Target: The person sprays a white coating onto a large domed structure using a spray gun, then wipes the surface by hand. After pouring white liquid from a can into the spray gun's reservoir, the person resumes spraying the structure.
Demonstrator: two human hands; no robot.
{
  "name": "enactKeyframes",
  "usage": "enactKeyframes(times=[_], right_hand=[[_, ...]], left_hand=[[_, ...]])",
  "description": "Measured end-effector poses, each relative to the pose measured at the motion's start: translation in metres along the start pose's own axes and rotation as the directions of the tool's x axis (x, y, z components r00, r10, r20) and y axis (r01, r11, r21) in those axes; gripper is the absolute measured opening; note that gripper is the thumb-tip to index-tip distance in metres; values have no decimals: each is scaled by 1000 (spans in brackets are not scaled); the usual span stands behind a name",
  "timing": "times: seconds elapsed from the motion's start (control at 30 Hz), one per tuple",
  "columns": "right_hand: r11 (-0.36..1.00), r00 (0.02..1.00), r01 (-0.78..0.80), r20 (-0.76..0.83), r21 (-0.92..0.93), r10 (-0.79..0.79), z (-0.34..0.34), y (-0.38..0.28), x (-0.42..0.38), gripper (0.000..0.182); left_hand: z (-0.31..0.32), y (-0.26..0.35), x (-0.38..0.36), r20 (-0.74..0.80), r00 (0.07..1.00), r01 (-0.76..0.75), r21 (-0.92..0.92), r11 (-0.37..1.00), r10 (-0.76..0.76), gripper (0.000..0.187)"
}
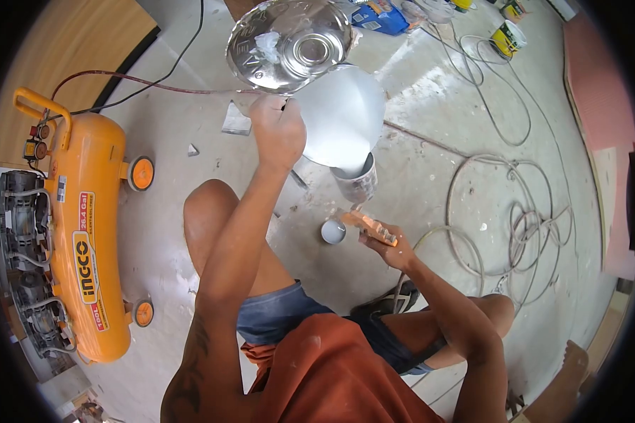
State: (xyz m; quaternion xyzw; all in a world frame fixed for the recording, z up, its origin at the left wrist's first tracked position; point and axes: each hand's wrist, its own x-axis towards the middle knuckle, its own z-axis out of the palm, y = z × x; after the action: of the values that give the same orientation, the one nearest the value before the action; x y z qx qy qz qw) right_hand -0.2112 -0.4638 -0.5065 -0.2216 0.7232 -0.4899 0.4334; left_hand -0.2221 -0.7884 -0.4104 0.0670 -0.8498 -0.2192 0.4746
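Note:
My left hand (279,134) is closed on the rim of a large tilted paint pail (342,116), whose mouth shows pale grey paint. At its lower edge, the paint meets the open metal cup (358,180) of a spray gun. My right hand (391,247) is wrapped around the orange, paint-smeared handle of that spray gun (368,227), below the cup. Close to the gun is a small round grey cap or dish (333,231). Behind the pail lies a shiny metal disc like a lid (289,46), a crumpled white scrap on it.
An orange air compressor (95,240) lies to the left. Coiled hose (515,218) spreads over the floor at right, with another hose (155,86) at upper left. A flat scraper-like piece (236,120), a blue bag (379,17) and a small tub (508,39) are farther off.

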Motion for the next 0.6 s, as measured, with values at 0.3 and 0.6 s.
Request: enactKeyframes(times=[0.3, 0.6], right_hand=[[999, 999, -42, 20, -33, 43, 1, -10, 3, 33], [1000, 1000, 19, 7, 11, -19, 1, -1, 7, 25]], left_hand=[[-4, 0, 5, -24, 986, -159, 161, 974, 165, 15], [-3, -3, 4, -59, 986, -146, 165, 975, 158, 14]])
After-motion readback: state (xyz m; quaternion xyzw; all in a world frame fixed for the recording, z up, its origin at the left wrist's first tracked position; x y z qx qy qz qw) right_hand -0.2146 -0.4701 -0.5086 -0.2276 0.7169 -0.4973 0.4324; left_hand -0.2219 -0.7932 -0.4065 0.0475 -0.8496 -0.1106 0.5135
